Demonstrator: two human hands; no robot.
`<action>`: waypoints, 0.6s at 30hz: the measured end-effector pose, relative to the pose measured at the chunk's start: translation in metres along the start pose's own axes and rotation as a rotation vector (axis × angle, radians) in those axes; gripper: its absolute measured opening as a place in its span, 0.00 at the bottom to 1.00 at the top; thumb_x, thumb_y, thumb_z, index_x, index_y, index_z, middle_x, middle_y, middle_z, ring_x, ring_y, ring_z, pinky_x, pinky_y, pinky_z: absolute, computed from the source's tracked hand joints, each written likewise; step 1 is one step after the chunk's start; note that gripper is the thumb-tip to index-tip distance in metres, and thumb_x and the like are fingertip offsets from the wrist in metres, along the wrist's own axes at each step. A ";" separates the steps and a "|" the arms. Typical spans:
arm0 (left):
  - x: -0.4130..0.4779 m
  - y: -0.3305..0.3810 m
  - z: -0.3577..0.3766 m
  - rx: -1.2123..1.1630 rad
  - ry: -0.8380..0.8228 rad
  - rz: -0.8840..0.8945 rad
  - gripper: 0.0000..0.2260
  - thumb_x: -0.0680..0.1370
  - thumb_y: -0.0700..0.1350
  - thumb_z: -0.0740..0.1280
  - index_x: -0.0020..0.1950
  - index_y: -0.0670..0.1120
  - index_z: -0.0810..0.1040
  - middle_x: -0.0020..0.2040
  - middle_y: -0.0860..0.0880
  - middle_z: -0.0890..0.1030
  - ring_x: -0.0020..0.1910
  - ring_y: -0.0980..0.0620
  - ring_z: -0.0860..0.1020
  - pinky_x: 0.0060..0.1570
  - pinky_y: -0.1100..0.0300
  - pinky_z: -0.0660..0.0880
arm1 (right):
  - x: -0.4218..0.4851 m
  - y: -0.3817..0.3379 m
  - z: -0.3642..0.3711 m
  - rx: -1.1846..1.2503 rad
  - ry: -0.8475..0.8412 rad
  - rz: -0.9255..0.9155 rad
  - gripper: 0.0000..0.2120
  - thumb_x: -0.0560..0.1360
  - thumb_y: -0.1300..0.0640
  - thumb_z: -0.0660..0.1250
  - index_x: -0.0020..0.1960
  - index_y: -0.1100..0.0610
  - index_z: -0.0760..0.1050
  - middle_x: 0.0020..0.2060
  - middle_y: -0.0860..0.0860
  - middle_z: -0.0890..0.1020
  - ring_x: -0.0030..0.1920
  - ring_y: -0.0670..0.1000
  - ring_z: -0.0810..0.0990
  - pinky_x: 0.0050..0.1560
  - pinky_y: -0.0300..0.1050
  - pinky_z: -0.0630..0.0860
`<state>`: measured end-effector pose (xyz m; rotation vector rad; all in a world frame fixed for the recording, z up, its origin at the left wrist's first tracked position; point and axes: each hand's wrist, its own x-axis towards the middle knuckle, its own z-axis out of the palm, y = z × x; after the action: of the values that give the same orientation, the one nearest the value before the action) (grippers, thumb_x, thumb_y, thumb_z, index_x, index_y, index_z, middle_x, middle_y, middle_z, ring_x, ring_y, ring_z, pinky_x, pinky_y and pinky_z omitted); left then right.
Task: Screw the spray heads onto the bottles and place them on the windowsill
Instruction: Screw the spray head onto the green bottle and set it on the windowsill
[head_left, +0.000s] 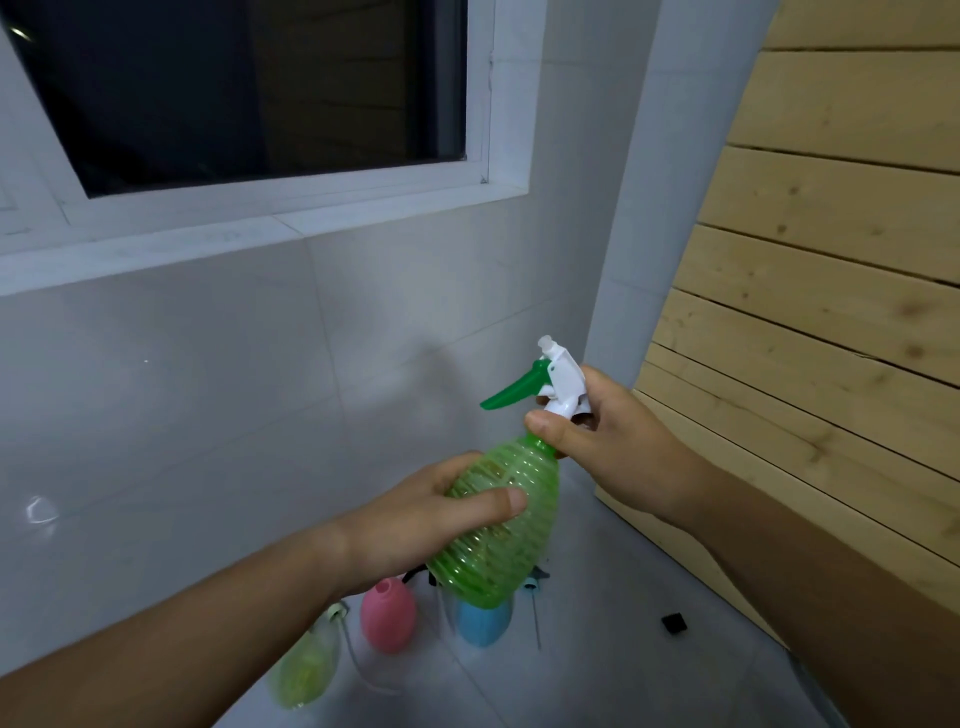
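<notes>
A ribbed green bottle is held tilted in the air at the middle of the view. My left hand wraps around its body. A white spray head with a green trigger sits on its neck, and my right hand grips the collar of that head. On the floor below stand a pink bottle, a blue bottle partly hidden behind the green one, and a yellow-green bottle with no heads on them. The white windowsill runs across the upper left.
A thin dip tube and another loose tube lie on the white tiled floor by the bottles. A small black square piece lies to the right. Wooden slat panelling leans along the right side.
</notes>
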<state>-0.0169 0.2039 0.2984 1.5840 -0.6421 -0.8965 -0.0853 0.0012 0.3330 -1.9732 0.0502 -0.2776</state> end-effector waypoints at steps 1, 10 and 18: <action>0.000 0.000 0.000 -0.002 0.010 0.006 0.27 0.68 0.58 0.76 0.64 0.50 0.82 0.54 0.47 0.89 0.54 0.47 0.88 0.51 0.56 0.83 | 0.000 0.000 0.000 0.033 -0.014 0.004 0.12 0.75 0.49 0.71 0.56 0.49 0.75 0.45 0.47 0.81 0.46 0.47 0.82 0.53 0.48 0.80; 0.000 -0.001 -0.002 0.059 0.028 0.017 0.24 0.67 0.60 0.77 0.61 0.53 0.82 0.52 0.50 0.89 0.52 0.51 0.88 0.47 0.60 0.83 | 0.002 0.001 0.001 -0.012 -0.002 0.033 0.12 0.74 0.50 0.72 0.55 0.47 0.76 0.43 0.42 0.81 0.45 0.41 0.81 0.51 0.44 0.79; 0.002 -0.001 -0.002 0.048 0.046 0.026 0.24 0.67 0.60 0.77 0.59 0.52 0.82 0.48 0.52 0.89 0.50 0.52 0.88 0.45 0.61 0.82 | 0.001 0.001 -0.001 0.093 -0.021 -0.002 0.08 0.75 0.56 0.72 0.53 0.51 0.78 0.41 0.45 0.83 0.44 0.43 0.82 0.50 0.44 0.81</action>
<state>-0.0144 0.2035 0.2973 1.6309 -0.6538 -0.8286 -0.0841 -0.0006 0.3332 -1.8837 0.0217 -0.2564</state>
